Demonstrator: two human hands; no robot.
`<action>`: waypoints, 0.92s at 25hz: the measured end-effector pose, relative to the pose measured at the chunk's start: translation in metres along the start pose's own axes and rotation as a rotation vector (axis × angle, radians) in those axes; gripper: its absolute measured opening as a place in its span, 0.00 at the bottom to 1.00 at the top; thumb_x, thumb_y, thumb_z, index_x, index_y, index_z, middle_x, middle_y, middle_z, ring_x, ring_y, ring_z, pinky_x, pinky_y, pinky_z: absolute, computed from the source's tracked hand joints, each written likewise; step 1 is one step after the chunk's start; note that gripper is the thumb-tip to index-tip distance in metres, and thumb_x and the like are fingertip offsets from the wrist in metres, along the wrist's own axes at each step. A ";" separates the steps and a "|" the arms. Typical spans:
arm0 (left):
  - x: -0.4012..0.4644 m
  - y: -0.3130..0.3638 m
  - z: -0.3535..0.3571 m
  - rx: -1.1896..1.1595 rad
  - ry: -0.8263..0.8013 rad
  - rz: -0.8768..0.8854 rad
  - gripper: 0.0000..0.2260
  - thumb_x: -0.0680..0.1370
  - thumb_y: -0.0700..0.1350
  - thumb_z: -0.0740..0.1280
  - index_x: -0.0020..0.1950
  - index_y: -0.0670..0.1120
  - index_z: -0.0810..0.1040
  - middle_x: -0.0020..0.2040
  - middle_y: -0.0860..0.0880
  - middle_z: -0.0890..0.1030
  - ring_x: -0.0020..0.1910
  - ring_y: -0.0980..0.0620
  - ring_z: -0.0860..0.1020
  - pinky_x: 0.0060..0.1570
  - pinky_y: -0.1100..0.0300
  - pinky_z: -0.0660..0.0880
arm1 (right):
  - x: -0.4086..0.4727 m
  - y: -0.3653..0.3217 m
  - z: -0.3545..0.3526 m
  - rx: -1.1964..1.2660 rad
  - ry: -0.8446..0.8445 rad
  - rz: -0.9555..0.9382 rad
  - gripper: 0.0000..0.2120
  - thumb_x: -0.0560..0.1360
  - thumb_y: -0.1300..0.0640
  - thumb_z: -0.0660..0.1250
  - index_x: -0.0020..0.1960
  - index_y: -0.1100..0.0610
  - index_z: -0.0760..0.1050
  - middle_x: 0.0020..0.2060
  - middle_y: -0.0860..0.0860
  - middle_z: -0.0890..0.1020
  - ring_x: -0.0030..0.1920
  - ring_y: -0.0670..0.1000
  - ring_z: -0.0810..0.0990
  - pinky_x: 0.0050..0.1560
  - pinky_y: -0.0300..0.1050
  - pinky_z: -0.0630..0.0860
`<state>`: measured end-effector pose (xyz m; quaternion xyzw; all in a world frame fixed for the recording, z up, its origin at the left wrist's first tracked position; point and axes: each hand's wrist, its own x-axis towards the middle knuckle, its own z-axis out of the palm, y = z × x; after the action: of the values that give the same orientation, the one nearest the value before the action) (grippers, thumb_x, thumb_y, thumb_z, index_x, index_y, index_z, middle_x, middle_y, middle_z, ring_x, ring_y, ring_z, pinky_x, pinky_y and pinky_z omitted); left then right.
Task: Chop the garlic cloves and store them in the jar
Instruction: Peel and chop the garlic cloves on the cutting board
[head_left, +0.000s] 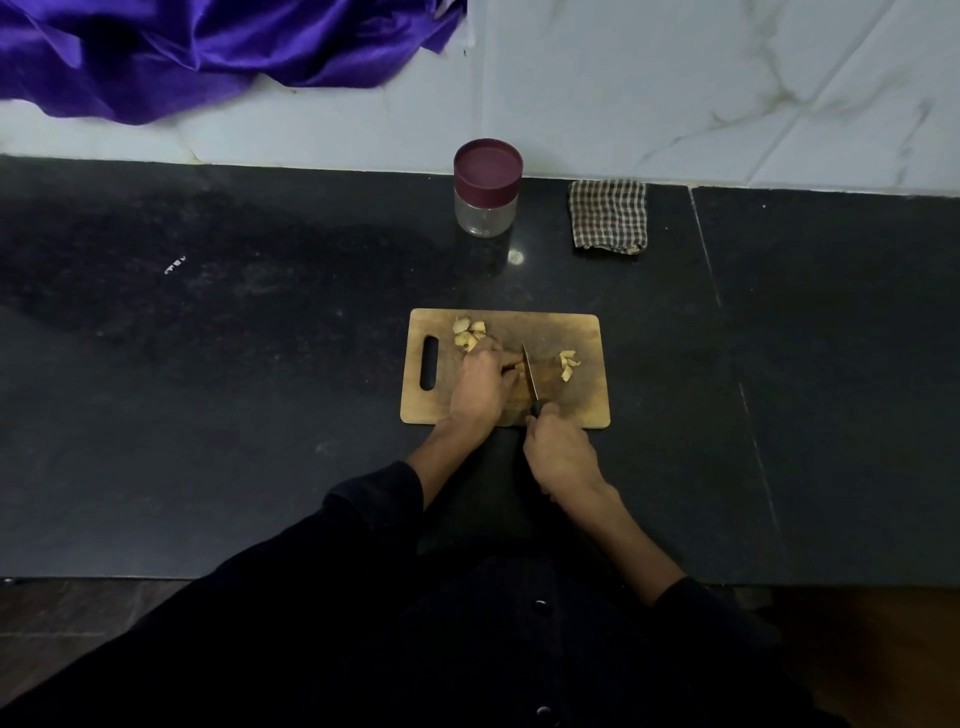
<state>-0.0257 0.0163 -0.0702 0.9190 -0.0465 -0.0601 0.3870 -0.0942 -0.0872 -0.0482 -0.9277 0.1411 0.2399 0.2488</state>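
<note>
A wooden cutting board (582, 405) with a handle slot lies on the black counter. Whole garlic cloves (469, 332) sit in a small heap at its far left, and chopped pieces (568, 365) lie at its right. My left hand (480, 387) pinches a garlic clove (519, 367) against the board. My right hand (561, 454) grips the handle of a knife (530, 375), whose blade stands on the board right beside the held clove. A clear jar (486, 188) with a maroon lid on it stands behind the board near the wall.
A folded checked cloth (609, 215) lies to the right of the jar by the wall. Purple fabric (208, 47) hangs over the marble wall at the upper left. The black counter (234, 364) stretches wide on both sides; its front edge runs below my arms.
</note>
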 end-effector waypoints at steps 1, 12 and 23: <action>0.000 0.000 0.000 0.002 -0.002 -0.003 0.12 0.75 0.37 0.69 0.58 0.44 0.81 0.55 0.46 0.76 0.54 0.52 0.75 0.56 0.65 0.71 | 0.000 -0.002 0.001 -0.009 -0.010 0.016 0.12 0.85 0.52 0.54 0.60 0.60 0.68 0.53 0.59 0.80 0.52 0.60 0.80 0.48 0.55 0.77; 0.000 -0.001 0.001 0.009 0.001 -0.025 0.14 0.75 0.39 0.70 0.60 0.43 0.80 0.57 0.47 0.76 0.56 0.52 0.75 0.59 0.63 0.71 | -0.009 0.019 -0.004 0.055 0.039 0.042 0.11 0.84 0.50 0.53 0.53 0.56 0.68 0.48 0.58 0.80 0.46 0.61 0.83 0.49 0.60 0.81; 0.001 -0.002 -0.005 0.041 -0.038 0.023 0.13 0.77 0.37 0.66 0.62 0.44 0.79 0.58 0.46 0.76 0.56 0.52 0.75 0.56 0.68 0.67 | -0.012 0.015 -0.009 0.083 0.047 0.007 0.11 0.84 0.48 0.53 0.53 0.55 0.67 0.44 0.57 0.81 0.43 0.61 0.84 0.46 0.63 0.81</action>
<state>-0.0243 0.0215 -0.0684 0.9247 -0.0656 -0.0722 0.3679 -0.1068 -0.1026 -0.0411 -0.9216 0.1600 0.2127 0.2827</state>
